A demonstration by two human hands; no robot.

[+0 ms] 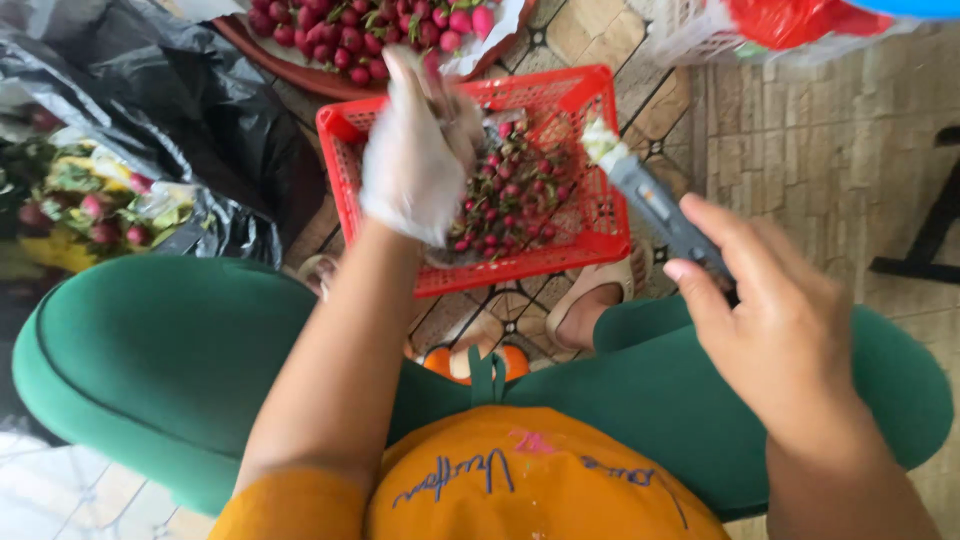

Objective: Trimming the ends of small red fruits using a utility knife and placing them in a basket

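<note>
Left hand: in a thin clear glove, fingers closed around something small; what it grips cannot be told through the blur. It hovers over the left half of the red basket.

Right hand: bare, clamped on the grey handle of a utility knife whose tip carries a pale scrap and sits above the basket's right rim. The two hands are apart.

Red basket: plastic lattice, rectangular, on the tiled floor in front of the knees; it holds a heap of small pink-red fruits toward its middle.

Round tray: beyond the basket's far-left corner, piled with larger pink fruit.

Black plastic sheet: left of the basket, with yellow-green trimmings lying on it.

Green trousers and one sandalled foot just beneath the basket's near edge.
</note>
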